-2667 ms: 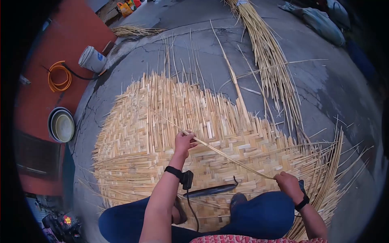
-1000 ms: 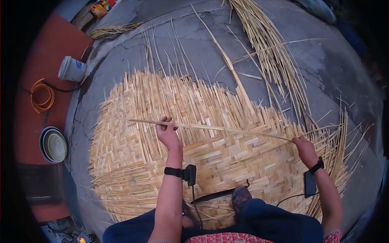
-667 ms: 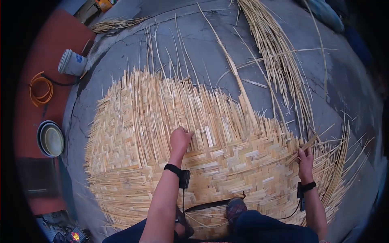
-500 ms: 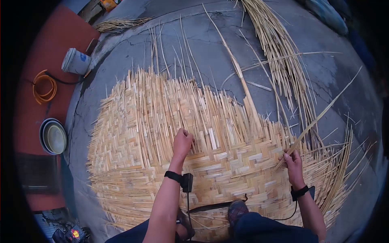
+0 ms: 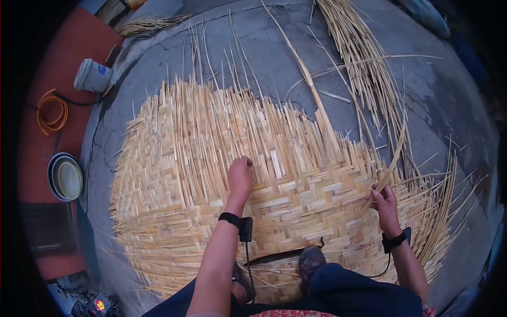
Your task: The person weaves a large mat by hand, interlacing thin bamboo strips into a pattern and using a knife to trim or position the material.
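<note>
A large mat of woven split-cane strips (image 5: 317,206) lies on the ground, in a herringbone pattern, with loose strip ends along its far edge. My left hand (image 5: 241,177) rests low over the mat's middle, beside raised lengthwise strips. Its fingers are curled closed, and what they pinch is hidden. Over the right part of the mat, my right hand (image 5: 387,206) grips a long pale cane strip (image 5: 394,158) near its lower end. That strip slants upward, away from me, past the mat's edge.
A bundle of loose strips (image 5: 359,53) lies at the far right. Beside the mat on the left are a white bucket (image 5: 94,75), an orange hose (image 5: 53,112) and stacked basins (image 5: 67,177). Near my shoes (image 5: 311,263) lies a long dark flat piece (image 5: 277,257).
The far end of the strip in my right hand has swung left, so the strip points more straight ahead. My left hand stays closed over nearly the same part of the mat. The view has shifted slightly.
</note>
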Motion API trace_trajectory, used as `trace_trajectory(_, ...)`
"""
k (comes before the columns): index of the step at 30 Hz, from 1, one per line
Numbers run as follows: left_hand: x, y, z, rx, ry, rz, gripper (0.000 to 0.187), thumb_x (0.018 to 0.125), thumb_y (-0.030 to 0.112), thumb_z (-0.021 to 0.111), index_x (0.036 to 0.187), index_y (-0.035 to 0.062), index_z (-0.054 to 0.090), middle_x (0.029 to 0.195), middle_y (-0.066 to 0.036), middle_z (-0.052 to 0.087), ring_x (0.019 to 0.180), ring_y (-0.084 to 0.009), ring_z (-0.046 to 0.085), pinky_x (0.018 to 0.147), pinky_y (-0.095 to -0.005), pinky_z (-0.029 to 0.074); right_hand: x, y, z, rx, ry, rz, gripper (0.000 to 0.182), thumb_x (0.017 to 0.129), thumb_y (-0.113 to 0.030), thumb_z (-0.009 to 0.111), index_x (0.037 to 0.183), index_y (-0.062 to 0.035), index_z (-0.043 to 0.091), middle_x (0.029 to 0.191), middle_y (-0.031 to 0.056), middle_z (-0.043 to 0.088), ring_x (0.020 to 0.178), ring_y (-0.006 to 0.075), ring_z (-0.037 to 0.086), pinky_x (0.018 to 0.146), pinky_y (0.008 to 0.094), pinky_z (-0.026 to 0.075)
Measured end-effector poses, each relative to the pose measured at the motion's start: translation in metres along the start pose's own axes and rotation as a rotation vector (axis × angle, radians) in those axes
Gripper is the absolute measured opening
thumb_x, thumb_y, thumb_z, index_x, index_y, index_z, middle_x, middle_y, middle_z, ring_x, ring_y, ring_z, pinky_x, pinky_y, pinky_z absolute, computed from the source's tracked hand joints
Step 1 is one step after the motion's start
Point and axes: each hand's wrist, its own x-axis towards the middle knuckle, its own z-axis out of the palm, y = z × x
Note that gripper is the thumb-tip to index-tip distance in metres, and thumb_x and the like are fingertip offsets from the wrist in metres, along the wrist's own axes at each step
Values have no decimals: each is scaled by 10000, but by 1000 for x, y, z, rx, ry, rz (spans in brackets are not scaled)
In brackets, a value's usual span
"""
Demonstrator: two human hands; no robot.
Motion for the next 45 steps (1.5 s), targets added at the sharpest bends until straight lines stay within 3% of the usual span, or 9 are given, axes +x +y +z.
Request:
trace_trajectory(4,20,15,-2,118,-227,-191,136,844,121,676,910,2,676,909,-215,706,880,-419,699,806,-493,563,-10,9,-1,4,-100,16,241,1037,-140,584,1254,-39,561,1096,54,625,942,143,692,806,330,612)
trace_trajectory(8,25,11,-9,120,-167,-183,195,856,141,706,952,-22,658,844,-225,710,841,-382,733,733,-471,597,-24,7,12,1,-80,25,242,1038,-136,574,1255,-31,552,1075,55,625,929,143,691,816,327,602)
trace_trajectory(10,17,19,-22,-414,-280,-408,162,895,97,694,1004,-13,645,809,-166,700,768,-284,741,641,-413,610,-28,7,15,19,-93,14,243,1038,-132,571,1257,-28,552,1072,54,623,930,145,690,814,330,600)
trace_trajectory(13,12,3,-28,-699,-430,-446,99,924,39,664,1007,4,621,801,-108,686,687,-198,714,574,-345,600,-32,7,14,24,-110,11,259,1035,-128,577,1268,-20,546,1076,54,616,933,152,688,811,344,608)
trace_trajectory(19,9,1,-27,-715,-418,-447,80,930,41,667,948,3,599,767,-76,636,630,-154,640,563,-311,560,-29,-1,25,31,-142,10,263,1033,-120,584,1267,-7,545,1076,55,613,938,158,686,806,351,607)
trace_trajectory(32,0,7,-34,-956,-554,-500,186,942,91,711,1116,55,658,974,-37,710,784,-102,640,657,-259,504,46,-56,178,-290,-602,-325,121,1080,-89,473,1149,11,463,1010,171,704,896,217,742,743,316,577)
trace_trajectory(36,-4,14,-33,-942,-429,-454,259,931,42,717,1185,44,665,984,-16,720,816,-79,644,692,-247,510,107,-36,238,-299,-651,-406,177,1055,-48,481,1199,48,446,1026,163,700,880,226,727,734,304,588)
trace_trajectory(39,-4,15,-37,-983,-440,-453,292,921,41,735,1205,39,666,972,-1,720,819,-70,643,692,-247,510,135,-29,250,-886,-552,-536,196,946,-1,545,1060,59,398,883,218,653,757,315,681,649,381,554)
trace_trajectory(45,-9,7,-40,-1014,-449,-402,263,956,165,732,1181,37,682,1014,-60,745,884,-138,687,799,-291,551,145,-19,260,-795,-547,-665,126,991,-21,499,998,19,380,767,160,570,665,280,610,653,401,536)
